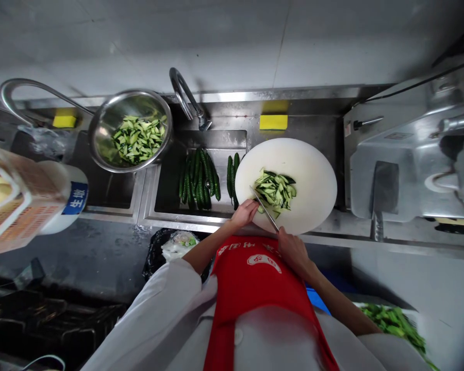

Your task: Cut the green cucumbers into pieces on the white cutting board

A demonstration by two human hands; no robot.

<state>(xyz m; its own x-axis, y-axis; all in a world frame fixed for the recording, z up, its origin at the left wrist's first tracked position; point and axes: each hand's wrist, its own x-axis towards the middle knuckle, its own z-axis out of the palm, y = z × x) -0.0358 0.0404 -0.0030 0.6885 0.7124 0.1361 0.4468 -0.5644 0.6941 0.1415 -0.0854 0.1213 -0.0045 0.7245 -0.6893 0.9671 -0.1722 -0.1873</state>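
My right hand (pixel 292 250) is closed round the handle of a knife (pixel 266 209), its blade over the left front of a round white cutting board (pixel 317 180). Close to the blade, my left hand (pixel 246 212) has its fingers bent together at the board's front left edge, on a piece of cucumber that they mostly hide. Cut cucumber pieces (pixel 276 189) lie in a pile on the board, just beyond the knife. Several whole cucumbers (pixel 199 178) rest in the sink to the left, with a few more beside the board.
A steel bowl (pixel 100 135) of cut cucumber stands left of the faucet (pixel 185 95). Yellow sponges (pixel 273 122) sit at the back. A cleaver (pixel 384 190) lies on the right. At the far left is a basket (pixel 34 206) holding pale yellow items.
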